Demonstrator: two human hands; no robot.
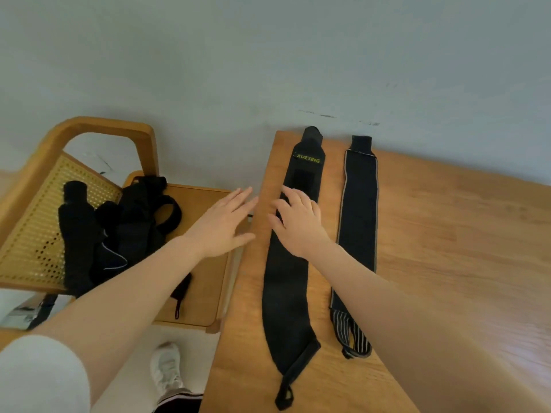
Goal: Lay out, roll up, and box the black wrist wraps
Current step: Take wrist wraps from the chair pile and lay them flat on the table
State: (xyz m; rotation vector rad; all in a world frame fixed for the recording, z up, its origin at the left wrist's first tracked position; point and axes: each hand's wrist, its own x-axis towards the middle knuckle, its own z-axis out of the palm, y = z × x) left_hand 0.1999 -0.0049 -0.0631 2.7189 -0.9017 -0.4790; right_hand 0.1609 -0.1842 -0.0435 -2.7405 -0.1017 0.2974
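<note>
right hand (299, 223) flat on wrist wrap (287, 278) | left hand (222, 226) spread, hovering

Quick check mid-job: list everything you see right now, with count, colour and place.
wrist wraps: 2, black, laid flat side by side along the table; the left one has a yellow-lettered label, the right one has pale edging and a striped near end
table: 1, light wood, right half of view
chair: 1, light wood with woven cane back, left of the table
pile of straps: 1 heap, black, on the chair seat; count within it cannot be told
shoe: 1, white, on the floor below
wall: grey-white, behind
left hand: open, hovering between chair and table
right hand: fingers spread, resting on the labelled wrap
</note>
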